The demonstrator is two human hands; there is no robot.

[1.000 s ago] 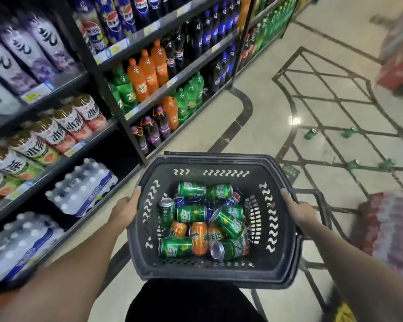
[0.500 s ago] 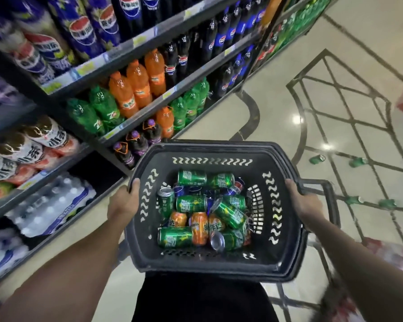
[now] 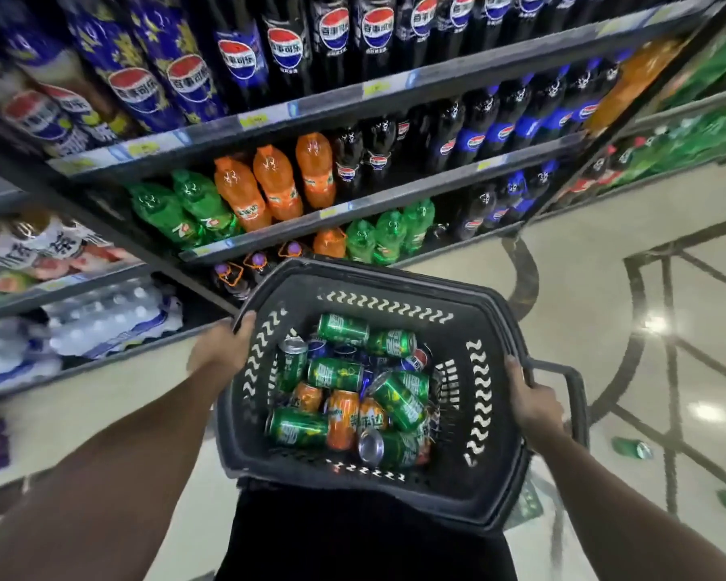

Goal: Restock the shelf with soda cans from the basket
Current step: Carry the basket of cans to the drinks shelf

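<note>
1. Both hands carry the basket (image 3: 493,417) in front of the body. The left hand (image 3: 221,350) has its fingers curled over the left rim, and the right hand (image 3: 535,402) has its fingers clenched round the right rim beside the folded handle (image 3: 577,396).
2. The soda cans (image 3: 353,392), green, orange and a few blue, lie loose on their sides in the basket's bottom. Keeping the basket level should stop them rolling to one side.
3. The shelf (image 3: 353,203) stands to the far left, filled with bottles; no open can slot is visible, so the right spot needs finding first.
4. Judging by the load, setting the basket on the floor (image 3: 583,287) near the shelf before picking cans would free both hands.
5. Stray cans (image 3: 631,448) lie on the floor to the right; stepping wide of them seems wise.
</note>
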